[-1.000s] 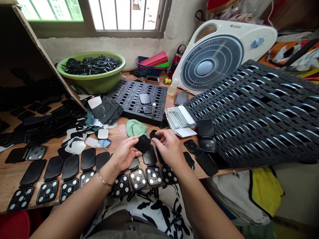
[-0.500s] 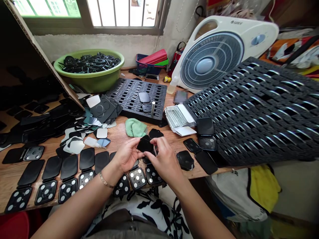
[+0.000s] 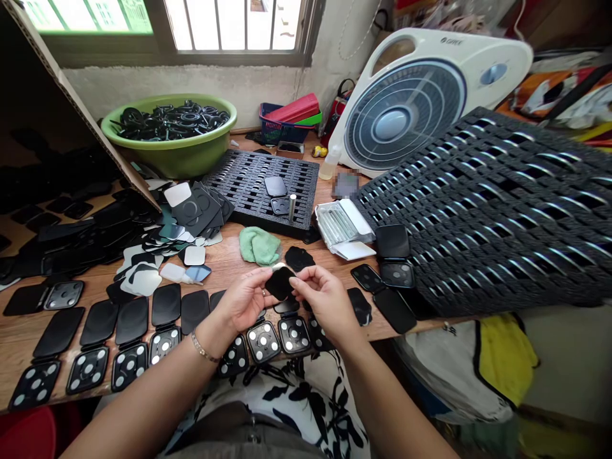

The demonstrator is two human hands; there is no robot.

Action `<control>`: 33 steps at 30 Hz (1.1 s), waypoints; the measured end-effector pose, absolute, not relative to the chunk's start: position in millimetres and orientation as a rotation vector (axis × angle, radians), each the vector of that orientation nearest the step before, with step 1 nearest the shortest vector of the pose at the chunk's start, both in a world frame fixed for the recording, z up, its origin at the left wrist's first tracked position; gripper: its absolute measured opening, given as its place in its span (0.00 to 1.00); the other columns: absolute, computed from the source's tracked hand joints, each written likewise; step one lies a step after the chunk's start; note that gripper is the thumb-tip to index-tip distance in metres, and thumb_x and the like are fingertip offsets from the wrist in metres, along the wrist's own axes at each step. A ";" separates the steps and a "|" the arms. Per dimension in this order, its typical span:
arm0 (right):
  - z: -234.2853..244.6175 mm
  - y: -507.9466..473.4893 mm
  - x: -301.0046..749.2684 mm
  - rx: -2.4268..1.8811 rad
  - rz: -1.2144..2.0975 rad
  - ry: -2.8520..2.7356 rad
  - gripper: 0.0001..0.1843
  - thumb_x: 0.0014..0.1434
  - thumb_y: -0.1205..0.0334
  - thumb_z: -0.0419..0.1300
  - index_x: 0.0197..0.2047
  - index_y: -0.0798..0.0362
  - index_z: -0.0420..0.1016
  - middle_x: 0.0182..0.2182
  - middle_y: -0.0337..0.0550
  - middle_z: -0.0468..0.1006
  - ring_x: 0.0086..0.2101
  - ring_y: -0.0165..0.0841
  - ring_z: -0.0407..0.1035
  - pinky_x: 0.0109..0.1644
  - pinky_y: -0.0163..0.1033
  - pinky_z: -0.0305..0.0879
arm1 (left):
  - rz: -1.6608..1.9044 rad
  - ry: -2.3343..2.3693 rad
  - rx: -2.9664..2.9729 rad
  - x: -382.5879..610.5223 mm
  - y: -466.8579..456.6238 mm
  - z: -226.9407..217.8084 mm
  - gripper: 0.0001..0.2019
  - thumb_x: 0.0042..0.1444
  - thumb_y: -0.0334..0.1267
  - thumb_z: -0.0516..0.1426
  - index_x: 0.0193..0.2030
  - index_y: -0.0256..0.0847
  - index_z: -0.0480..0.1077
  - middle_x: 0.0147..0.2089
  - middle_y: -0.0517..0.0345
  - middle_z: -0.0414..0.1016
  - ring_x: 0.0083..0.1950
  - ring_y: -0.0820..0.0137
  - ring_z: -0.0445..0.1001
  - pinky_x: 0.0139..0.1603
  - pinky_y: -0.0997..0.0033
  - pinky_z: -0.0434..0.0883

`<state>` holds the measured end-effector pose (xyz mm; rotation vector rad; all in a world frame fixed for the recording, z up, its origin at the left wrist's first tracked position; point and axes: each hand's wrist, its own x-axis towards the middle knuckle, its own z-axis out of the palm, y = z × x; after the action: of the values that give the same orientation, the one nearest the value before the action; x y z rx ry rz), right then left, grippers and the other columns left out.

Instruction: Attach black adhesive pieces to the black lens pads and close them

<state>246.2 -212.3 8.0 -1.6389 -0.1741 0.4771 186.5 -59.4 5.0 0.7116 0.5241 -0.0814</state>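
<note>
Between my two hands is a thin black rounded-square pad (image 3: 280, 283), raised above the near part of the table. My left hand (image 3: 246, 298) pinches its left side with thumb and fingers, and a pale edge shows along its top. At its right edge, the thumb and fingers of my right hand (image 3: 321, 294) are closed on it. Below the hands lies a row of opened black hinged cases, among them one case (image 3: 264, 342) with several white round discs in it. A black pad stack (image 3: 299, 257) lies just beyond, and another black pad (image 3: 360, 306) sits right of my right hand.
Behind are a green cloth (image 3: 259, 246), a black slotted foam block (image 3: 268, 178) and a green basin (image 3: 167, 143) of black parts. To the right, a big slotted foam sheet (image 3: 507, 217) leans near a white fan (image 3: 396, 121). Loose pads (image 3: 141, 279) pile up at left.
My right hand has shifted slightly right from the middle of the pad to its right edge. The pad now shows flatter and more fully, with another disc-filled case uncovered below.
</note>
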 end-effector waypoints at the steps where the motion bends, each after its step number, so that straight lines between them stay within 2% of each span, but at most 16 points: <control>1: 8.2 -213.4 248.3 -1.556 0.523 -0.123 0.19 0.47 0.49 0.71 0.30 0.52 0.70 0.23 0.37 0.75 0.25 0.31 0.71 0.31 0.36 0.67 | -0.085 0.521 0.716 186.2 -59.6 5.0 0.04 0.58 0.30 0.60 0.38 0.32 0.76 0.38 0.49 0.79 0.35 0.68 0.78 0.39 0.64 0.79; 6: 10.8 -221.6 252.6 -1.275 0.649 0.067 0.24 0.38 0.51 0.77 0.29 0.54 0.71 0.23 0.36 0.77 0.26 0.29 0.75 0.32 0.32 0.71 | -0.096 0.506 0.772 185.4 -60.7 5.6 0.12 0.47 0.22 0.63 0.40 0.32 0.75 0.37 0.51 0.79 0.33 0.70 0.79 0.37 0.71 0.77; 11: 2.4 -227.3 269.5 -1.387 0.529 0.035 0.24 0.40 0.48 0.75 0.32 0.53 0.71 0.25 0.37 0.77 0.27 0.31 0.77 0.34 0.34 0.75 | -0.036 0.520 0.803 186.5 -59.8 5.4 0.14 0.45 0.21 0.63 0.40 0.34 0.74 0.35 0.54 0.79 0.32 0.72 0.78 0.33 0.76 0.75; 14: -9.6 -222.5 293.6 -1.607 0.367 -0.033 0.20 0.47 0.47 0.70 0.31 0.52 0.69 0.24 0.38 0.75 0.26 0.33 0.76 0.31 0.38 0.75 | 0.014 0.527 0.798 187.4 -58.7 5.0 0.12 0.48 0.24 0.63 0.41 0.34 0.74 0.38 0.51 0.80 0.35 0.70 0.79 0.35 0.74 0.75; 17: -15.9 -215.4 313.0 -1.737 0.306 -0.065 0.15 0.49 0.53 0.68 0.29 0.52 0.68 0.24 0.39 0.73 0.25 0.35 0.74 0.30 0.42 0.73 | 0.065 0.538 0.773 187.8 -57.8 4.4 0.07 0.55 0.32 0.63 0.40 0.35 0.74 0.38 0.51 0.80 0.35 0.69 0.79 0.38 0.70 0.76; 20: -8.7 -212.5 309.7 -1.854 0.163 -0.143 0.08 0.50 0.62 0.66 0.31 0.52 0.71 0.32 0.43 0.74 0.32 0.36 0.73 0.41 0.47 0.73 | 0.085 0.534 0.756 188.0 -56.7 4.3 0.05 0.58 0.34 0.62 0.39 0.36 0.74 0.38 0.51 0.80 0.35 0.70 0.79 0.37 0.70 0.76; 22: 0.7 -212.8 294.0 -1.962 0.016 -0.334 0.03 0.54 0.63 0.63 0.34 0.52 0.73 0.37 0.44 0.73 0.36 0.36 0.71 0.47 0.47 0.70 | 0.084 0.528 0.749 188.4 -56.6 4.8 0.04 0.59 0.33 0.61 0.40 0.35 0.74 0.39 0.51 0.80 0.36 0.69 0.79 0.37 0.70 0.76; 25: 12.0 -212.2 265.2 -2.080 -0.063 -0.708 0.06 0.60 0.60 0.60 0.41 0.51 0.74 0.40 0.45 0.72 0.38 0.37 0.71 0.45 0.45 0.69 | 0.079 0.520 0.728 190.0 -58.5 6.6 0.04 0.60 0.32 0.59 0.41 0.35 0.74 0.39 0.52 0.80 0.36 0.70 0.79 0.38 0.70 0.77; 28: 13.6 -208.8 249.3 -2.152 0.009 -0.791 0.14 0.56 0.61 0.65 0.45 0.51 0.71 0.42 0.46 0.71 0.42 0.40 0.70 0.45 0.45 0.68 | 0.075 0.512 0.706 191.8 -62.6 8.2 0.04 0.61 0.30 0.58 0.41 0.36 0.74 0.40 0.53 0.79 0.35 0.71 0.78 0.38 0.70 0.77; 33: 10.8 -206.4 248.3 -2.157 0.058 -0.680 0.13 0.51 0.61 0.66 0.38 0.50 0.67 0.38 0.43 0.72 0.38 0.38 0.69 0.41 0.42 0.67 | 0.073 0.507 0.704 192.4 -67.8 8.3 0.04 0.60 0.30 0.58 0.41 0.35 0.75 0.41 0.51 0.79 0.37 0.70 0.78 0.38 0.70 0.77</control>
<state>248.3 -206.4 10.8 -2.1574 -0.6796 0.0581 192.4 -67.8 8.3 0.7044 0.5073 0.0734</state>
